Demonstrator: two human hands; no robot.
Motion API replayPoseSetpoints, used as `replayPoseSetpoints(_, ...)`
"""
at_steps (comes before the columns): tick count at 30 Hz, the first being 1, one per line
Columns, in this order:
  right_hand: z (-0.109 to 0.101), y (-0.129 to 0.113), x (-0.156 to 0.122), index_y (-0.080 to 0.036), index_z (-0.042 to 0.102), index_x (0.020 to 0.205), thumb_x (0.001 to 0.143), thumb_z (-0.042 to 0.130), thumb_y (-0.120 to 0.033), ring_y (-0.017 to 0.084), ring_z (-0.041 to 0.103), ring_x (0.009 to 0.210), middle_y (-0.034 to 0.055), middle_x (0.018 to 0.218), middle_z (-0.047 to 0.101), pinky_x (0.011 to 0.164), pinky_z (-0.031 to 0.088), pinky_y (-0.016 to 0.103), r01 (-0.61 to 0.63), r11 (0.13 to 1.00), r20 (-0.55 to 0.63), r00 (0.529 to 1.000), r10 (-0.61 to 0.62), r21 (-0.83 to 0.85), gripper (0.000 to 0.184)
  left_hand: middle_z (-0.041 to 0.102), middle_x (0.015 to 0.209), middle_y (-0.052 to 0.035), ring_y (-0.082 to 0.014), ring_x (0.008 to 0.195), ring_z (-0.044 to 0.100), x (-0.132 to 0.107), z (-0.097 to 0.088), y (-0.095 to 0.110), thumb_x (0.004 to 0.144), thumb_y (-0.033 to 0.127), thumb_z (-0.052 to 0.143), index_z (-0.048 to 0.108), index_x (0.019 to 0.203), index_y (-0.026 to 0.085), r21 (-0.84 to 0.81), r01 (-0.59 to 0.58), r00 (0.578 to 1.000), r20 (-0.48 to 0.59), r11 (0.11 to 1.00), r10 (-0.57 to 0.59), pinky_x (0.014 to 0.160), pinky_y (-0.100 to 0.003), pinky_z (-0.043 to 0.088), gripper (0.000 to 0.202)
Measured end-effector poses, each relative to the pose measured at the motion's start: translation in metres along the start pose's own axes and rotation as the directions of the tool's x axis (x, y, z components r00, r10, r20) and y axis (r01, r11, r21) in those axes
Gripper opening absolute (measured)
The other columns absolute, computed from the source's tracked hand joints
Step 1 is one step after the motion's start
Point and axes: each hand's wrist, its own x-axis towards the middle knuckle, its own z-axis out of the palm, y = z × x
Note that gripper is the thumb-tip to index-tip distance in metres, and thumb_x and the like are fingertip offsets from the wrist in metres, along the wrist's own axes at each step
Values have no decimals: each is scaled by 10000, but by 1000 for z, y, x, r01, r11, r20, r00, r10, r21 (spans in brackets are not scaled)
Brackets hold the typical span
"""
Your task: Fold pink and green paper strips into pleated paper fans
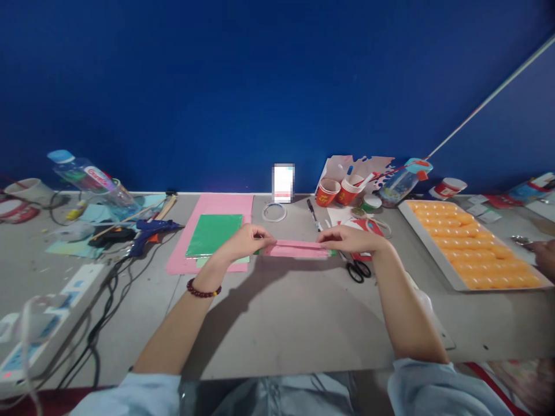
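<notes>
Both hands hold a long, narrow folded strip of pink paper (297,249) level above the grey table (281,323). My left hand (243,241) pinches its left end, with a dark red bead bracelet on that wrist. At the strip's right end, my right hand (351,238) has its fingers closed, and a bit of green shows at the tip there. Just behind my left hand a green sheet (213,234) lies on a larger pink sheet (217,211).
Black scissors (356,270) lie right of the strip. A tray of orange balls (474,242) fills the right side, with another person's hand (544,251) beyond it. Red paper cups (340,192), a tape ring (274,212) and a pen are at the back. Glue gun (150,231), bottle, cables and power strip (47,323) lie left.
</notes>
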Motion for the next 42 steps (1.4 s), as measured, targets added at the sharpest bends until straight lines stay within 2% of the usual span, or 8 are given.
replayPoseSetpoints(8, 27, 26, 19, -155, 646, 847, 774, 563, -445, 129, 538, 661, 10, 730, 623, 620, 408, 248, -27, 989, -128, 991, 46, 146, 311, 634, 617, -21, -128, 571, 504, -3, 2, -18, 776, 434, 564, 662, 624, 157, 123, 30, 997, -74, 992, -21, 558, -246, 370, 331)
replayPoseSetpoints(15, 53, 34, 20, -159, 657, 793, 773, 556, -421, 123, 525, 589, -1, 653, 619, 567, 389, 238, -31, 992, -216, 975, 57, 123, 282, 647, 729, -49, -172, 704, 568, -12, 16, -45, 793, 456, 543, 666, 682, 160, 145, -57, 982, -168, 988, 81, 662, -267, 415, 339)
replayPoseSetpoints(24, 67, 33, 4, -144, 667, 904, 828, 452, -577, 117, 514, 563, 26, 705, 598, 551, 442, 249, -71, 906, -95, 988, 121, 417, 490, 633, 696, -47, -180, 712, 578, -20, 27, -57, 795, 476, 545, 632, 589, 160, 75, -44, 984, -170, 996, 56, 680, -273, 434, 388)
replayPoseSetpoints(28, 68, 36, 1, -147, 667, 991, 778, 576, -521, 117, 535, 598, 38, 772, 615, 584, 469, 253, -89, 886, -25, 993, 112, 455, 440, 625, 702, -36, -170, 716, 578, -20, 30, -64, 817, 439, 534, 642, 615, 162, 99, -64, 982, -171, 993, 81, 690, -268, 426, 360)
replayPoseSetpoints(32, 71, 42, 4, -156, 663, 995, 804, 557, -464, 118, 543, 598, 33, 768, 617, 572, 473, 251, -90, 902, -16, 994, 107, 421, 378, 634, 738, -38, -156, 728, 585, -23, 30, -66, 830, 407, 543, 649, 619, 163, 53, -103, 982, -151, 993, 110, 708, -255, 430, 340)
replayPoseSetpoints(36, 76, 41, 8, -145, 649, 953, 851, 485, -427, 117, 545, 578, 28, 763, 610, 575, 481, 257, -79, 946, -141, 982, 129, 316, 342, 625, 737, -40, -152, 726, 575, -25, 30, -66, 835, 393, 549, 667, 652, 159, 73, -96, 983, -152, 993, 106, 678, -246, 426, 320)
replayPoseSetpoints(39, 78, 37, 8, -174, 649, 913, 892, 434, -386, 136, 570, 636, 25, 773, 640, 629, 478, 267, -34, 996, -289, 956, 55, 77, 302, 597, 742, -35, -141, 695, 546, -27, 31, -65, 848, 387, 542, 695, 737, 164, 168, -111, 968, -204, 980, 145, 639, -245, 423, 292)
replayPoseSetpoints(42, 77, 37, 8, -204, 651, 920, 915, 420, -326, 161, 607, 723, 31, 817, 681, 694, 472, 285, -3, 975, -432, 897, -95, -221, 261, 574, 789, -34, -142, 745, 525, -29, 34, -64, 888, 349, 506, 702, 828, 185, 389, -214, 901, -276, 896, 336, 674, -256, 422, 262)
